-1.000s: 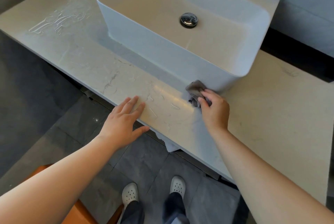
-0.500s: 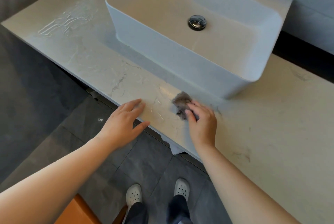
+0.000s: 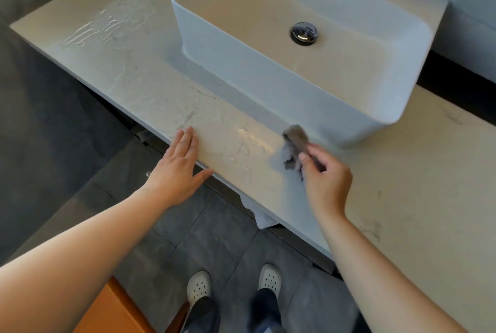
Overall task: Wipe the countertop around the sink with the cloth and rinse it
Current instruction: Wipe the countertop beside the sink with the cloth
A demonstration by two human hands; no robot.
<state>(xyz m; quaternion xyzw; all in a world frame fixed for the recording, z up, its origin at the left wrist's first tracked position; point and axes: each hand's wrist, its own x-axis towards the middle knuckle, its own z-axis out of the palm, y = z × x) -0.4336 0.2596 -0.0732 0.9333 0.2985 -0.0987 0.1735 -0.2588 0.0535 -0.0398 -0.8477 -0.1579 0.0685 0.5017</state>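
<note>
Right hand [image 3: 328, 182] pinches grey cloth [image 3: 295, 140] mid-wipe, left hand [image 3: 177, 171] flat on surface [image 3: 429, 171] (right side looks unwiped); rinse pending.

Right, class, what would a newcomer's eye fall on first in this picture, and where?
The large white basin standing on the pale countertop fills the upper middle. Just in front of it, the right hand grips a grey cloth, blurred, over the counter; the left hand rests flat on the counter's front edge, further left.
</note>
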